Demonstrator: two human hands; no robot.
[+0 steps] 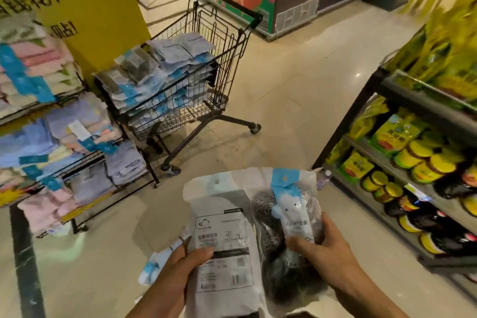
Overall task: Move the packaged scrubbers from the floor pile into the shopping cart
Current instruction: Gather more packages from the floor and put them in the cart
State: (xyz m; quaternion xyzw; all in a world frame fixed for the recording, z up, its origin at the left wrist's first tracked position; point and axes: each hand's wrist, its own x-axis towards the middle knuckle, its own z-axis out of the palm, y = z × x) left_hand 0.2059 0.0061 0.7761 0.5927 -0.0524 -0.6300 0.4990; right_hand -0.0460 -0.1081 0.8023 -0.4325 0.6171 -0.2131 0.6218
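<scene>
Beige tiled shop floor [296,90] — left hand [180,266] pinches a white printed scrubber pack [222,240], right hand [322,245] grips a clear steel-wool pack [278,227]; black wire shopping cart [206,100] stands well apart.

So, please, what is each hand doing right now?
Left hand: grips the white printed scrubber package.
Right hand: grips the clear blue-labelled package of dark steel scrubbers.

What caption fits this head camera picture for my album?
Both hands, left and right, hold scrubber packs before a half-full shopping cart.
</scene>
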